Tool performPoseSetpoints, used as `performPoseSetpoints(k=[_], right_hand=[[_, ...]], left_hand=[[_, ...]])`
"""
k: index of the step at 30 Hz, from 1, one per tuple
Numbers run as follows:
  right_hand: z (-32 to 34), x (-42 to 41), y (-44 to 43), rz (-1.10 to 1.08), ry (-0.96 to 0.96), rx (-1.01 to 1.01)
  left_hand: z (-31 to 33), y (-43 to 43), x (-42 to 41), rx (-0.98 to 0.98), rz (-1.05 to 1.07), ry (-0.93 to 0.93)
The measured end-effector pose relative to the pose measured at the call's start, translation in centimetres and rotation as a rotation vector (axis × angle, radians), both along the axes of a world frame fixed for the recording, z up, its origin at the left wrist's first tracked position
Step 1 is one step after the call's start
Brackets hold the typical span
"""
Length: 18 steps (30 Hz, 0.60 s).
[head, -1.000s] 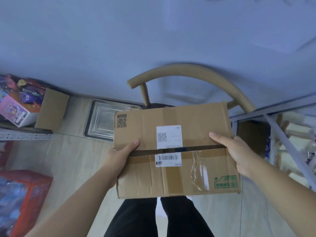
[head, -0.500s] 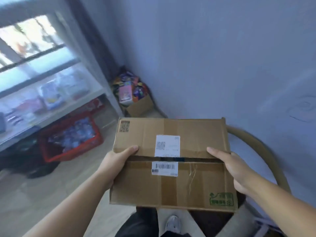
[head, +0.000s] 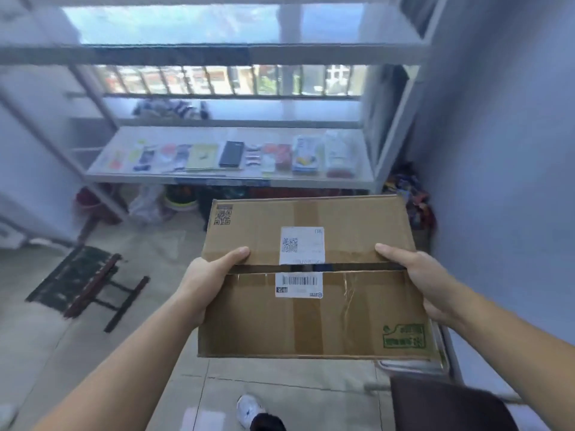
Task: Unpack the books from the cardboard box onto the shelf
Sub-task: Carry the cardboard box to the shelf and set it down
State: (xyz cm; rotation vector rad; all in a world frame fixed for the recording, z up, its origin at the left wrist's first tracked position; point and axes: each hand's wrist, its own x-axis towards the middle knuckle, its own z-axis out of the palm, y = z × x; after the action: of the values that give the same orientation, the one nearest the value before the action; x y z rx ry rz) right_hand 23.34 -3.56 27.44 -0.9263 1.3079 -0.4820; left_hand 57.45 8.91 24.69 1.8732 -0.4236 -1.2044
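A white shoe [head: 249,410] stands on the floor at the bottom edge. Above it, 2 hands hold the cardboard box [head: 311,321] in the air, its flaps closed save for a thin dark gap. The left hand [head: 207,283] and right hand [head: 426,284] each grip a side, thumbs on top and fingers hidden beneath. Beyond the box stands the shelf [head: 230,178], lined with small packets, with a dark folding stool [head: 93,284] to its left.

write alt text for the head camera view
A person's left hand and right hand grip a flat brown cardboard box by its sides, flaps closed with a narrow gap. Ahead stands a white metal shelf holding small packets.
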Motion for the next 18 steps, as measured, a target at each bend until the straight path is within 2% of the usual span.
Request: performPoseSetpoints(k=[9, 18], right_hand=[[1.3, 24.4, -3.0, 0.392, 0.047, -0.009], [1.4, 47.2, -4.4, 0.717, 0.109, -0.008]], left_hand=[[-0.2, 8.5, 16.7, -0.017, 0.408, 0.054], [-0.2, 14.3, 29.6, -0.005, 0.765, -0.034]])
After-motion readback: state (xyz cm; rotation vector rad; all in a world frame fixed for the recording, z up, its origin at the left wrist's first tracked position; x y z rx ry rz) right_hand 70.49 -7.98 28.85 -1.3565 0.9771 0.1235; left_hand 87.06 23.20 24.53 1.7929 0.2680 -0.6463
